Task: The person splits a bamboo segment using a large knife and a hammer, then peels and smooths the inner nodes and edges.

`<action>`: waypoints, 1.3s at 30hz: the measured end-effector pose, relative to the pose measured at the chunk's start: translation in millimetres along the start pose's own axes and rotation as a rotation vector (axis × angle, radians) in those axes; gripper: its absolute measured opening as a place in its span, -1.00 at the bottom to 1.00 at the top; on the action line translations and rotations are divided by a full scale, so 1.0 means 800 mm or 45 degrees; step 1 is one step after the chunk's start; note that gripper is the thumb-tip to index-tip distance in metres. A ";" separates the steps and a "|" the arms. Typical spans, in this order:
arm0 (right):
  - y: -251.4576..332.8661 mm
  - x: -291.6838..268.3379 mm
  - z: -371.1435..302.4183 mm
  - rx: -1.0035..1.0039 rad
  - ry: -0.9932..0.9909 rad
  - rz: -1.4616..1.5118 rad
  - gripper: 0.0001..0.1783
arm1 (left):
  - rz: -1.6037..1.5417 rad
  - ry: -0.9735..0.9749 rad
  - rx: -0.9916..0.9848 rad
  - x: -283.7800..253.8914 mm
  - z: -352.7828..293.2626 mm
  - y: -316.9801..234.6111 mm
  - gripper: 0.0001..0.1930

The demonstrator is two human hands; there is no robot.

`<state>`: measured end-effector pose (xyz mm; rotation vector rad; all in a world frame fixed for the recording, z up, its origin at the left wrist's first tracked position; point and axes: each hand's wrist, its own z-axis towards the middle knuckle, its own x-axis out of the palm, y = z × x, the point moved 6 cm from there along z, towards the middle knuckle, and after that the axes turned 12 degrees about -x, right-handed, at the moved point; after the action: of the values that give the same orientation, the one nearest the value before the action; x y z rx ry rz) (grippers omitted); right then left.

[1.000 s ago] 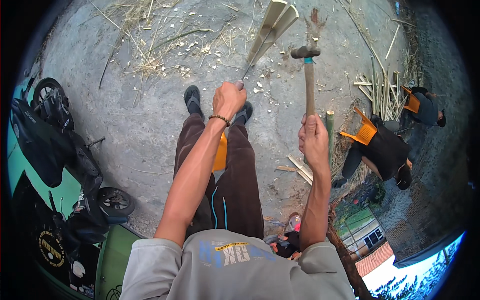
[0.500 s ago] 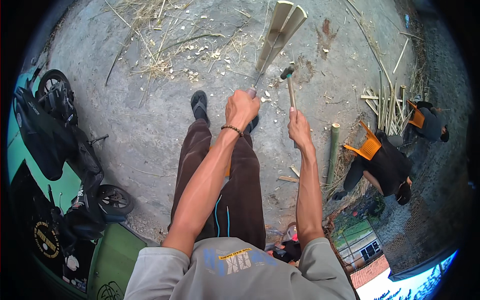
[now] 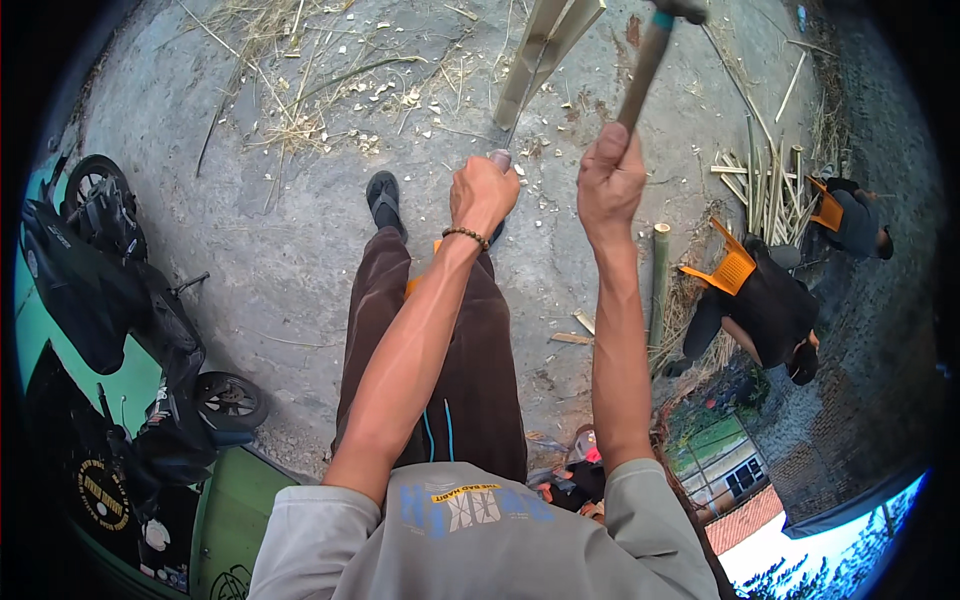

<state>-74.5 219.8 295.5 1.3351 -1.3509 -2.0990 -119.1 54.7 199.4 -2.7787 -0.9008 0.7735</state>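
Note:
My left hand (image 3: 484, 195) is closed around the handle of a long-bladed knife (image 3: 500, 158). The knife's thin blade sits in the split of a bamboo piece (image 3: 523, 85), which stands beyond the hand and parts into two halves toward its far end. That far end runs out of the top of the picture. In my right hand (image 3: 612, 185) is a hammer (image 3: 647, 72), gripped by its wooden handle. The hammer's dark head, with a teal band below it, is raised to the right of the bamboo, apart from it.
Bamboo shavings (image 3: 300, 115) litter the concrete ground ahead. A green bamboo pole (image 3: 660, 285) stands at the right, near a pile of bamboo strips (image 3: 765, 190). Two people sit there on orange chairs (image 3: 733, 270). A black motorcycle (image 3: 150, 310) is parked at the left.
My right hand has lifted the hammer up and away from beside the bamboo, nearer the camera. My left hand keeps its hold on the knife, the blade still in the bamboo.

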 end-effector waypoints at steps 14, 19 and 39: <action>0.033 -0.062 0.028 -0.040 -0.043 0.201 -0.48 | 0.031 -0.022 0.025 0.012 -0.011 0.006 -0.61; -0.117 0.023 -0.053 0.369 0.459 -0.376 -0.44 | 0.076 -0.030 0.043 0.022 -0.013 0.026 -0.65; 0.027 -0.050 -0.045 0.287 0.123 0.073 -0.39 | 0.024 -0.066 0.059 0.029 -0.021 0.071 -0.64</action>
<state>-28.4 215.5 330.5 1.4447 -1.6022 -1.8636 -65.4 22.7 189.0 -2.7428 -0.8556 0.8622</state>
